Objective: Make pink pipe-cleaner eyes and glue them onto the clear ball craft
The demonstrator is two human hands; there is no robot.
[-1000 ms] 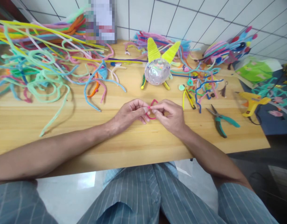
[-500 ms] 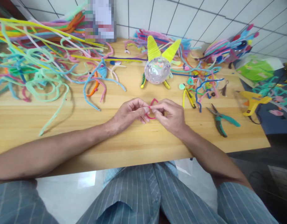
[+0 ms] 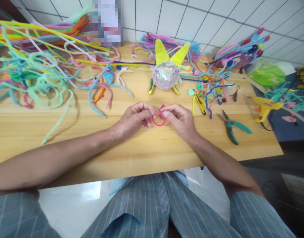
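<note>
A bright pink pipe cleaner (image 3: 158,125), bent into a loop, is held between my two hands just above the table. My left hand (image 3: 137,119) pinches its left side between thumb and fingers. On the other side, my right hand (image 3: 179,119) pinches it too, and a short pink end shows above those fingertips. Beyond the hands stands a clear round ball (image 3: 166,76) with two yellow wrapped ears (image 3: 162,53) and dark-and-yellow legs below.
Tangled pipe cleaners (image 3: 46,87) cover the table's left side. Toward the right lie a yellow cutter (image 3: 200,104), teal-handled pliers (image 3: 231,127), a yellow glue gun (image 3: 264,107) and loose scraps. More pipe cleaner bundles (image 3: 171,44) sit along the tiled wall.
The pink loop has turned downward and shows more fully between my hands. My fingertips have moved slightly apart, the left hand shifting a little left.
</note>
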